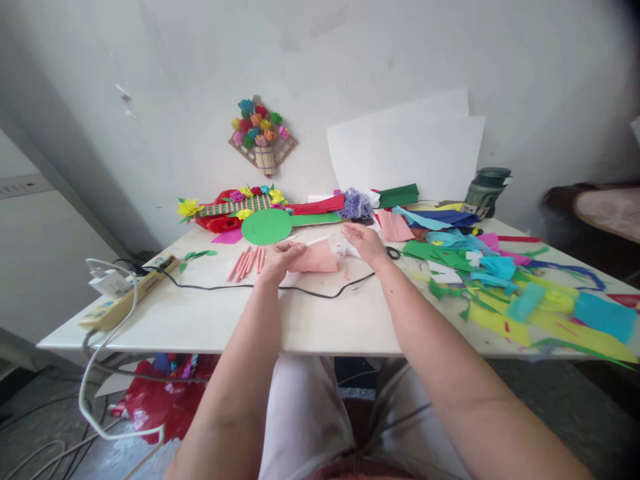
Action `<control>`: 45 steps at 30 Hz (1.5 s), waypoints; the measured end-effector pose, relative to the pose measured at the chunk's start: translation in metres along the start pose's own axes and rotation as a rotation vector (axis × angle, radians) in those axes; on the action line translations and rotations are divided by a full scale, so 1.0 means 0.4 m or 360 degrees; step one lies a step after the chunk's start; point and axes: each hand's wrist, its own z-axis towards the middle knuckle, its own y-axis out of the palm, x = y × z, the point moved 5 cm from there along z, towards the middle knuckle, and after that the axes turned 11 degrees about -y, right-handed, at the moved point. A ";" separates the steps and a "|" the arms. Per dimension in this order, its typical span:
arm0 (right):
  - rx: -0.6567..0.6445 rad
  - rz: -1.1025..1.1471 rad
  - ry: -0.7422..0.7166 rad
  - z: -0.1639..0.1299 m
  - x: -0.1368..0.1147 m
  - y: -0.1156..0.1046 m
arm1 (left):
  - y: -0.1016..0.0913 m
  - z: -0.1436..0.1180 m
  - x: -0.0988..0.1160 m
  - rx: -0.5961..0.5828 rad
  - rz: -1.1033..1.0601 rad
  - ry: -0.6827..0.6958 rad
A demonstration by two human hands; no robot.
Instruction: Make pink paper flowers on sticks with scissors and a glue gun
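Pink paper point(316, 259) lies mid-counter point(310, 320), its left edge pinched in the left hand's point(281, 259) fingers. Right hand point(364, 241) rests just beyond its right end, fingers spread flat and holding nothing. Rolled pink sticks point(247, 261) lie left; scissors point(393, 253) lie right.

My left hand point(281, 259) covers the near end of the pink paper point(316, 259). At three o'clock the coloured scraps point(550, 293) run off the frame edge, blurred. Scissors point(393, 253) sit half hidden behind my right hand point(365, 241).
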 end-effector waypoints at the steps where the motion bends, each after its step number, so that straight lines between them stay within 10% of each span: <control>1: -0.0030 0.0167 0.0071 -0.006 -0.004 0.015 | 0.000 -0.001 0.000 -0.0007 0.0019 0.0005; 11: -0.0341 0.0423 0.0044 -0.037 -0.026 0.105 | 0.017 -0.010 0.000 -0.0106 0.0189 -0.0030; 45: 0.0000 0.0506 0.0180 -0.033 -0.031 0.076 | 0.007 0.013 -0.006 -0.0010 0.0024 0.0161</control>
